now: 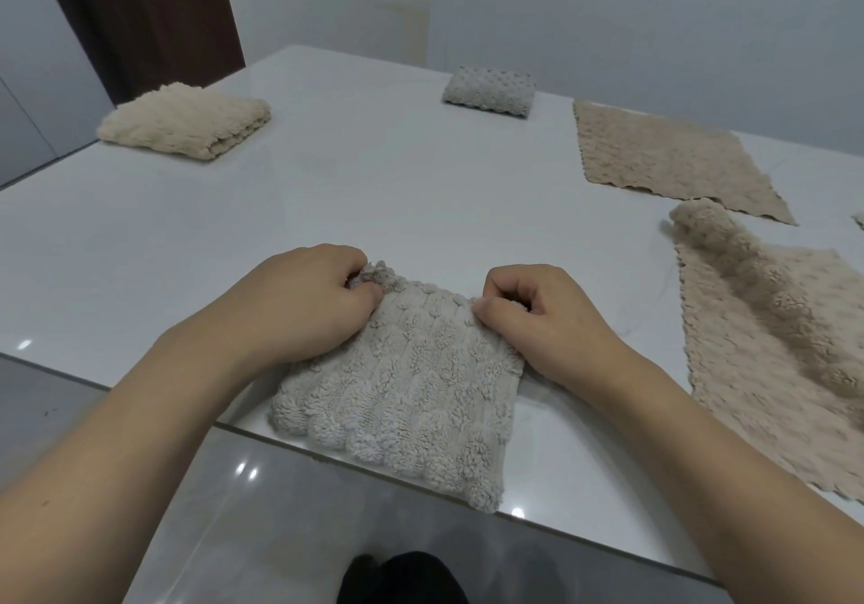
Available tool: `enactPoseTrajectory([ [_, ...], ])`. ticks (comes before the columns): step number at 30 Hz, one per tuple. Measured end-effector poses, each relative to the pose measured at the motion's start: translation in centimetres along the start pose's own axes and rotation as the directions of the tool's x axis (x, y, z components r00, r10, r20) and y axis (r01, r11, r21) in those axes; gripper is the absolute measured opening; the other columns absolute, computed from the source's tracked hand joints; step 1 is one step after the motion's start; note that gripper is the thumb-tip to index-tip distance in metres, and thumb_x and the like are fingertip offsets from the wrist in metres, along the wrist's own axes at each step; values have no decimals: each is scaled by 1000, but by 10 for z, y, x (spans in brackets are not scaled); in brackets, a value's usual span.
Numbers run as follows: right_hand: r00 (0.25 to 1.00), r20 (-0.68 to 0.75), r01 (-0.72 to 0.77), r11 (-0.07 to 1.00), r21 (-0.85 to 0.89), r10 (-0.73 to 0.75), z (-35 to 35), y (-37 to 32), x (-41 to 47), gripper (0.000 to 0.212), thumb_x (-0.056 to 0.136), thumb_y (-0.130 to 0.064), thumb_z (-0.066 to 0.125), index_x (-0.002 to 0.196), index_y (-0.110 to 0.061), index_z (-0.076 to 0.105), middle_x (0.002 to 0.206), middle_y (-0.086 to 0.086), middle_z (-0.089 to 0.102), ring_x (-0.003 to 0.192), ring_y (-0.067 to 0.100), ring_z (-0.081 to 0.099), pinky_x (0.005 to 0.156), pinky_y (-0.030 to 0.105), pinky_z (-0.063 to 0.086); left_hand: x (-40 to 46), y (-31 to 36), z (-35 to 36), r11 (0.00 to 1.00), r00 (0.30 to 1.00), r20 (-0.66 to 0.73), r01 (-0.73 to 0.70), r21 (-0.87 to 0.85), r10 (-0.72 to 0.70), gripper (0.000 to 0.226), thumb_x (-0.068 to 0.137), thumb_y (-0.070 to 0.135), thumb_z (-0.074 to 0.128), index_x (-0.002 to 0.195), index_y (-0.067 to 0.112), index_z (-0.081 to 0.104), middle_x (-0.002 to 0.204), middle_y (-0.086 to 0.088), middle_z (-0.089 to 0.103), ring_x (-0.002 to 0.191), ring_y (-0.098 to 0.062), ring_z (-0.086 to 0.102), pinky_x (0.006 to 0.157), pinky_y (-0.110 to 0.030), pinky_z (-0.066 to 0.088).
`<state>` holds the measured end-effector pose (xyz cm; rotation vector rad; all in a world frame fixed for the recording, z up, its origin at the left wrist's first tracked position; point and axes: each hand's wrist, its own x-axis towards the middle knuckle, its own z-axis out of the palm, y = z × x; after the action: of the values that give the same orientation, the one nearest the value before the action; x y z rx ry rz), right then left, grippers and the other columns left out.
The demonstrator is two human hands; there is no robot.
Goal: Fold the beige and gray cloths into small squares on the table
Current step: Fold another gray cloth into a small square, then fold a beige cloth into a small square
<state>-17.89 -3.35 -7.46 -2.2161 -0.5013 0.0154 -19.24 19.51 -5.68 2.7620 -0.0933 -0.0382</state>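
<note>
Gray cloth lies folded at the table's near edge. Left hand and right hand each pinch a far corner of it, fingers curled.

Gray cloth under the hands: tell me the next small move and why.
Probably carry the far edge toward the body and lay it on the near edge. The left hand and right hand each pinch a far corner of the gray cloth, which lies flat, larger than the folded gray square, its near edge overhanging the table.
</note>
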Motion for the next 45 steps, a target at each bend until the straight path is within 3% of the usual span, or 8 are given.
enactPoseTrajectory([
  [17,999,-23,-47,999,-9,46,-1,-1,-1,26,86,-28,55,64,-15,58,58,3,53,51,8,40,54,29,36,5,2,-5,994,997,19,80,-78,-79,36,91,39,51,73,8,49,68,-6,55,64,-22,49,60,-33,37],
  [20,993,-84,-87,996,13,88,-8,-5,-2,31,94,-37,50,74,-15,59,60,-4,52,55,11,44,57,29,38,7,3,-12,983,983,-104,162,90,-152,34,89,48,45,81,17,55,76,0,63,73,-19,57,63,-31,44],
  [23,975,-195,-111,994,1,109,-30,-10,-2,23,96,-36,47,90,-19,62,81,-9,63,72,9,54,67,26,43,8,11,-21,975,965,-227,166,145,-131,31,91,49,39,95,20,50,83,0,65,79,-22,59,61,-31,38],
  [27,952,-296,-105,992,-74,79,-70,-7,-10,22,98,-32,46,114,-23,58,109,-14,60,94,2,53,79,13,40,15,51,-25,994,963,-269,15,113,16,39,97,45,38,119,14,50,113,-7,57,99,-28,52,74,-36,38],
  [32,917,-377,-180,978,-107,127,-122,11,-36,32,99,-32,45,129,-24,52,125,-12,54,112,7,50,88,24,38,29,128,-17,984,975,-171,-120,128,142,45,100,40,34,135,14,42,135,-9,46,121,-30,42,94,-43,39],
  [37,888,-428,-259,953,-158,171,-178,47,-68,39,95,-44,40,128,-27,50,129,-14,51,109,6,49,89,27,36,50,205,2,967,971,-65,-222,123,231,50,100,41,32,143,16,34,145,-9,38,130,-30,34,100,-44,35],
  [42,850,-456,-381,904,-191,262,-238,109,-83,35,98,-27,41,131,-24,50,128,-7,52,104,13,50,88,31,39,89,275,36,959,960,46,-278,46,276,49,99,36,34,145,18,34,149,-8,35,137,-29,30,105,-44,32],
  [45,857,-427,-427,862,-273,289,-264,156,-71,38,97,-25,40,134,-21,48,135,-1,51,115,18,51,95,34,40,129,311,66,956,953,96,-292,21,288,45,97,28,35,140,15,38,144,-9,40,132,-29,37,105,-44,36],
])
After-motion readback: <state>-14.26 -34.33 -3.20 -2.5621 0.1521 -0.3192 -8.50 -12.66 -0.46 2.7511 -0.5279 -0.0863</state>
